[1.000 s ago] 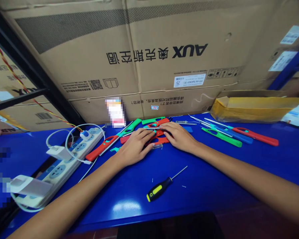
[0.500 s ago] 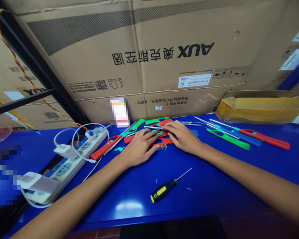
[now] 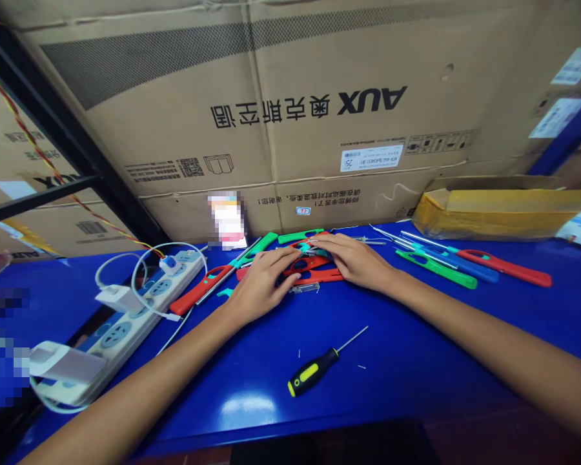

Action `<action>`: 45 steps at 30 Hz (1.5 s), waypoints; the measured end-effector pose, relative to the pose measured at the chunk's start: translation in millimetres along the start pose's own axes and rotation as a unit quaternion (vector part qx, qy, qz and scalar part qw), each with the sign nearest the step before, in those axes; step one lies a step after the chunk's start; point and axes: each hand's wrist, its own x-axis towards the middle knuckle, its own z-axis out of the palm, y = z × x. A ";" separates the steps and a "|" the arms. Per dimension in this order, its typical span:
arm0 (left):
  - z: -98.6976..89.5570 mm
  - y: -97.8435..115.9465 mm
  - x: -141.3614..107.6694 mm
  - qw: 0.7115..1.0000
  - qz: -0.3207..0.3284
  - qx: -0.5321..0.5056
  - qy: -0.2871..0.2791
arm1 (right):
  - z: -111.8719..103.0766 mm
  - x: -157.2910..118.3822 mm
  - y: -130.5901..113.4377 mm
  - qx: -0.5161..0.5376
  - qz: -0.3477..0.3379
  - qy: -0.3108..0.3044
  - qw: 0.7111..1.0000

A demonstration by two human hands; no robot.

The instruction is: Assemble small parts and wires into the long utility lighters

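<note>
Nearest to me, a black-and-yellow screwdriver [image 3: 314, 365] lies on the blue workbench [image 3: 392, 349] in front of the heap of red lighter shells [image 3: 317, 276], with a few tiny pins [image 3: 299, 353] near its tip. I'm using that heap as my landmark, and both hands rest on it. The left hand [image 3: 261, 287] and the right hand [image 3: 353, 261] lie with fingers gently curved and fingertips almost meeting. From here I can't tell whether either one pinches a small part. A small steel clip [image 3: 304, 288] sits at the heap's front edge.

Left of the heap, a red lighter [image 3: 198, 294] and a green lighter [image 3: 256, 250] look whole. Right of it, a green lighter [image 3: 436, 268], a blue lighter [image 3: 469, 271] and a red lighter [image 3: 506, 268] look whole too, while the heap itself appears unfinished, with teal pieces [image 3: 310, 245] showing. Further left lies a power strip [image 3: 140, 310]. Behind the heap stands a carton [image 3: 290, 129] printed upside down with "AUX" and 奥克斯空调.
</note>
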 end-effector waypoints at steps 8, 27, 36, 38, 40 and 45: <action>-1.8 -2.9 0.4 0.998 -0.025 -0.033 0.048 | -1.1 2.5 1.9 0.005 -0.010 0.013 1.000; -4.6 -8.9 0.6 0.989 -0.121 -0.034 0.080 | -0.4 6.6 -1.1 -0.048 -0.012 -0.030 0.998; -2.6 -2.0 4.5 0.981 -0.156 -0.058 0.100 | 3.2 14.1 -22.3 -0.047 -0.036 0.006 0.998; -2.6 0.1 5.5 0.979 -0.161 -0.064 0.110 | 3.9 15.9 -31.7 -0.040 -0.055 0.000 0.998; -2.9 0.5 5.9 0.976 -0.167 -0.070 0.117 | 4.6 16.2 -40.7 -0.040 -0.076 -0.021 0.996; -5.7 0.3 5.5 0.975 -0.175 -0.080 0.108 | 9.2 12.3 -49.5 -0.062 -0.087 -0.077 0.991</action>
